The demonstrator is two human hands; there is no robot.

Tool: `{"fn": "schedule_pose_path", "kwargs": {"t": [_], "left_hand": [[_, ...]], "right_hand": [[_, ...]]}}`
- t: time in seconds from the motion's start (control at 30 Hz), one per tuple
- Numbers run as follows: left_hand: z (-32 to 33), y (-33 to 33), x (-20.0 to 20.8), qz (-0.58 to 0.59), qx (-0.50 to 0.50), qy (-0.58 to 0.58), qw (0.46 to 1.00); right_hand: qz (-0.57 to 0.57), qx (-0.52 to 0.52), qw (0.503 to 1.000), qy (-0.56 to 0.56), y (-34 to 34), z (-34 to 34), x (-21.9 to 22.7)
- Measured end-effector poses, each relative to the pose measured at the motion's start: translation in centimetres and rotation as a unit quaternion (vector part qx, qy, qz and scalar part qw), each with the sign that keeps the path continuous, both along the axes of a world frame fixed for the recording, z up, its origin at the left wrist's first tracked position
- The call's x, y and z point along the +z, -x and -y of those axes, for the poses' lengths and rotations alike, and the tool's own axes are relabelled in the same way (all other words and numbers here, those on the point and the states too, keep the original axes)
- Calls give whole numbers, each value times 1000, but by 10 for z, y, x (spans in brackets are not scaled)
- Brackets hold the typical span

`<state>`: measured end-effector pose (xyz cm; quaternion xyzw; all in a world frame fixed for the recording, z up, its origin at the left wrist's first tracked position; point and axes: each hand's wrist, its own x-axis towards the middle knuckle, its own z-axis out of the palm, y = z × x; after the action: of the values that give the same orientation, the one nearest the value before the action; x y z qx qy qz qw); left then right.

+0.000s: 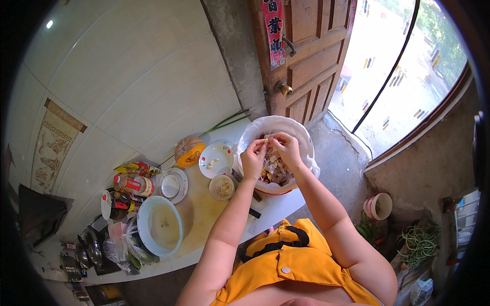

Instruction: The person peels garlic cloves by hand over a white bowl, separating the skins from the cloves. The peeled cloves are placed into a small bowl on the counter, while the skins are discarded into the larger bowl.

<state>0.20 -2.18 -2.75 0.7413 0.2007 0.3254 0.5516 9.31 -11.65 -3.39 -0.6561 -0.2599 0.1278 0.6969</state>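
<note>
Both hands are raised over a bin point(301, 125) lined with a white plastic bag and partly filled with papery peels and scraps point(275, 171). My left hand point(252, 160) and my right hand point(287, 150) meet at the fingertips, pinching a small pale garlic clove point(266, 141) between them. Left of the bin, a floral-rimmed white plate point(223, 150) carries a few peeled cloves point(212, 163). Beside my left forearm sits a small bowl point(222, 187) with pale pieces in it. A dark-handled knife point(254, 212) lies partly hidden under that forearm.
A cut pumpkin point(189, 152), green onions point(224, 122), stacked dishes point(172, 185), bottles point(133, 184) and a pale blue basin point(159, 226) of cloudy water crowd the counter. A wooden door point(311, 61) stands open beyond the bin. Green vegetables point(418, 244) and a small bucket point(377, 206) sit at right.
</note>
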Motion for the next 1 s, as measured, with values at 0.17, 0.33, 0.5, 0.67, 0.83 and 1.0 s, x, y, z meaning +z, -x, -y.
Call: {"fn": "schedule_pose_path", "kwargs": {"t": [0.17, 0.33, 0.5, 0.67, 0.83, 1.0], "left_hand": [[-1, 2, 2, -19, -4, -7, 1000], [-1, 0, 0, -7, 2, -13, 1000], [-1, 1, 1, -14, 7, -7, 1000], [-1, 0, -2, 9, -10, 36, 999], [0, 2, 4, -14, -7, 15, 1000], [-1, 1, 0, -7, -6, 20, 1000]], "right_hand": [[13, 17, 1000, -3, 2, -1, 2], [-18, 28, 999, -36, 0, -1, -1], [-16, 24, 999, -31, -1, -2, -5], [-9, 19, 1000, -4, -4, -4, -14], [-38, 24, 999, -30, -1, -3, -7], [-14, 24, 999, -40, 0, -2, -3]]}}
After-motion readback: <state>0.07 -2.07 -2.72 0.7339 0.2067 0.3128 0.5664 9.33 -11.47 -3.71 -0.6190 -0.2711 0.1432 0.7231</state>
